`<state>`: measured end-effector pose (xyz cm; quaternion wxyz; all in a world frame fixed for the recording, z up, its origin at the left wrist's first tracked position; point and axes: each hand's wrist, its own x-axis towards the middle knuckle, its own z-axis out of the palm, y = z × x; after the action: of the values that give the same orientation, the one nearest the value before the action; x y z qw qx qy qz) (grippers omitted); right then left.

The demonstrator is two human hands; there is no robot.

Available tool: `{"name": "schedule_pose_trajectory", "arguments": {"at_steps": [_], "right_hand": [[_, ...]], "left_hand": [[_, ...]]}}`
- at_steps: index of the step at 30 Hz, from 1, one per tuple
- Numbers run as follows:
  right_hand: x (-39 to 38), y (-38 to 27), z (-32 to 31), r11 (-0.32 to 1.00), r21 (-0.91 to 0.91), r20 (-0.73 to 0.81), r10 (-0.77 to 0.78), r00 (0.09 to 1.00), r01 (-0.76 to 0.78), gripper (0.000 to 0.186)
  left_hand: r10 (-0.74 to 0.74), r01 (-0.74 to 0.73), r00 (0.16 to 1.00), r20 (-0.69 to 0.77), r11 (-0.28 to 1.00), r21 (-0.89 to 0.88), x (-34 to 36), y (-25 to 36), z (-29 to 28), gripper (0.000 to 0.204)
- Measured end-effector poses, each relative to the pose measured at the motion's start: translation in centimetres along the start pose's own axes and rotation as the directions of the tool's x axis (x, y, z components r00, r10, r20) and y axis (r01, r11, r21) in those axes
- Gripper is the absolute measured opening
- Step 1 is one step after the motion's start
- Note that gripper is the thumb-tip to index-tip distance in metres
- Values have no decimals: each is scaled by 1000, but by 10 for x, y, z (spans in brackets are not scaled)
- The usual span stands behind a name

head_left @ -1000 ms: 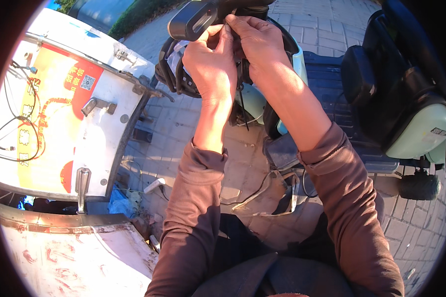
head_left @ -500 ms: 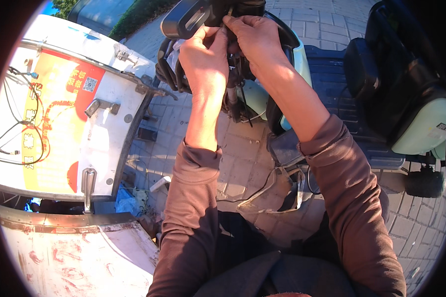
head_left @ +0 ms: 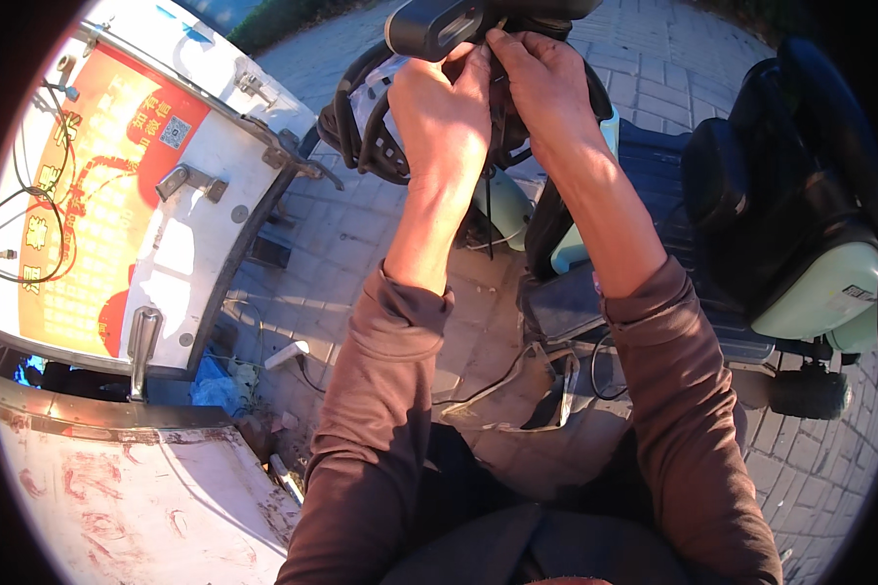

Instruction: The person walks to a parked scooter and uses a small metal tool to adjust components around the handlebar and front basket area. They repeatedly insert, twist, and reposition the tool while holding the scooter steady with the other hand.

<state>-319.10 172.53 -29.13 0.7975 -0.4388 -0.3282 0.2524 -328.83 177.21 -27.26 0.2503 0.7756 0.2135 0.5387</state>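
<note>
My left hand (head_left: 439, 117) and my right hand (head_left: 546, 102) meet high in the view beside a slotted black part (head_left: 410, 27) on a small mint scooter's front end. Fingertips of both are pinched together on something small that I cannot make out. Behind my left hand is a black tubular frame (head_left: 346, 117) with pale material in it. A thin black cord (head_left: 490, 210) hangs below my fingers, past a mint rounded panel (head_left: 515, 214).
A white open box with a poster (head_left: 93, 205) and coiled cables stands left, above a stained white panel (head_left: 146, 487). Right are a ridged footboard (head_left: 644, 224), black seat (head_left: 790, 166) and wheel (head_left: 810, 390). A white power strip (head_left: 285, 353) and pale straps (head_left: 546, 385) lie on paving.
My hands and the slotted black part appear further right than before, as the whole view has shifted a little. Both hands keep their pinched hold in the same place on the scooter.
</note>
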Motion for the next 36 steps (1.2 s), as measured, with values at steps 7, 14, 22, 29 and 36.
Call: {"name": "schedule_pose_trajectory", "arguments": {"at_steps": [7, 14, 22, 29, 36], "right_hand": [[12, 12, -3, 999, 47, 25, -30, 999, 28, 26], [11, 8, -5, 999, 28, 0, -20, 1000, 20, 25], [6, 0, -16, 997, -73, 59, 36, 998, -32, 28], [0, -10, -19, 977, -196, 55, -74, 996, 83, 22], [3, 1, -13, 976, -210, -37, -58, 998, 49, 24]], "left_hand": [[-28, 28, 999, -28, 999, 23, 0, -4, -2, 20], [123, -113, 988, -94, 988, 108, 1, 5, 1, 20], [-51, 58, 996, -74, 994, 88, 1, 6, 2, 20], [-97, 98, 995, -9, 994, 45, 6, 8, -6, 23], [-75, 78, 992, -99, 996, 35, 1, 8, 1, 17]]}}
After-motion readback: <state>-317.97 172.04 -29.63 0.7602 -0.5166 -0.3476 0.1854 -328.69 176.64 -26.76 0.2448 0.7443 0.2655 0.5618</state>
